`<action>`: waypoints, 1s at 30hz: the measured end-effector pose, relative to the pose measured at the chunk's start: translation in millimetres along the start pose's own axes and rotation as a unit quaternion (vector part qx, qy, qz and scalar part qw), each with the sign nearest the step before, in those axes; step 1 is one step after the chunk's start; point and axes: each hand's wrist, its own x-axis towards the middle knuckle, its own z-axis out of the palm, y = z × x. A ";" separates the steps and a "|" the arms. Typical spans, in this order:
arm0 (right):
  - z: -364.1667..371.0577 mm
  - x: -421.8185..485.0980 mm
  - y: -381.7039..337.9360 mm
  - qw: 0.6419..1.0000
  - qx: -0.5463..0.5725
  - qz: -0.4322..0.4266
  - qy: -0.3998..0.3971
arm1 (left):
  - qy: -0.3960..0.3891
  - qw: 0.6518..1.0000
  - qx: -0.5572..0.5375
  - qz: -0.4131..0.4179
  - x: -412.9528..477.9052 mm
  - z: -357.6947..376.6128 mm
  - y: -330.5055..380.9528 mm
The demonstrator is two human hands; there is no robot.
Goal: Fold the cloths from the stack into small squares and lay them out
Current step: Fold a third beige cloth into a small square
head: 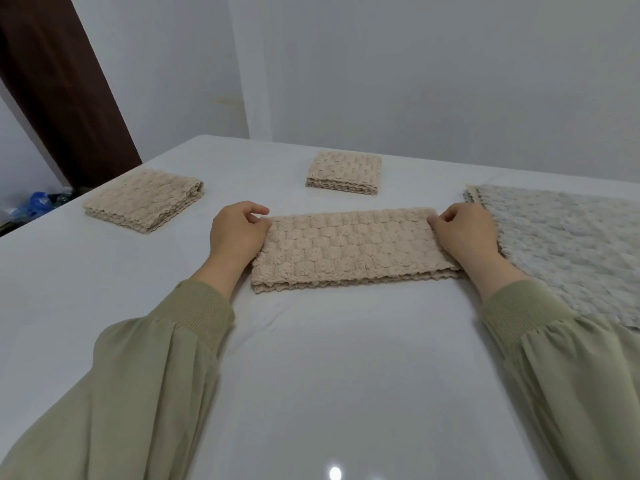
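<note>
The left hand has its fingers curled in, pinching the far left corner of the beige cloth, a long folded strip lying between both hands on the white table. The right hand curls likewise, its fingertips pinching the far right corner. Just right of them lies the stack. Beyond the left fingers sit the left folded square and, further right, the middle folded square

A glossy white desk stood against pale walls. A dark brown panel rose at the far left, with crumpled blue plastic on the floor below it.
</note>
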 end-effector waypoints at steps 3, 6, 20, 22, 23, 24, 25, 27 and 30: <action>1.2 0.4 1.8 0.999 -0.018 -0.018 0.022 | 0.015 0.999 0.044 0.008 -0.4 0.2 3.0; 3.0 0.5 1.4 0.998 -0.056 -0.026 0.030 | 0.020 0.994 0.100 0.031 -5.9 1.8 6.0; 28.7 -59.8 -69.4 0.928 -0.152 -0.255 -0.225 | -0.263 0.874 0.359 0.195 -49.9 20.2 37.7; 22.9 -46.5 -55.2 0.938 -0.173 -0.201 -0.222 | -0.263 0.876 0.365 0.174 -48.6 18.8 35.9; 19.0 -40.1 -46.5 0.945 -0.180 -0.166 -0.215 | -0.262 0.877 0.368 0.163 -48.8 17.7 35.1; 15.9 -35.1 -39.1 0.951 -0.190 -0.132 -0.207 | -0.261 0.877 0.372 0.155 -49.4 17.4 35.1; 13.2 -33.1 -34.6 0.953 -0.202 -0.107 -0.198 | -0.260 0.877 0.375 0.151 -50.0 17.5 35.0; 10.2 -37.4 -38.5 0.958 -0.212 -0.107 -0.163 | -0.261 0.876 0.377 0.149 -51.2 18.2 36.0; 11.6 -54.9 -72.5 0.964 -0.122 -0.218 -0.094 | -0.259 0.873 0.385 0.150 -51.3 19.9 36.9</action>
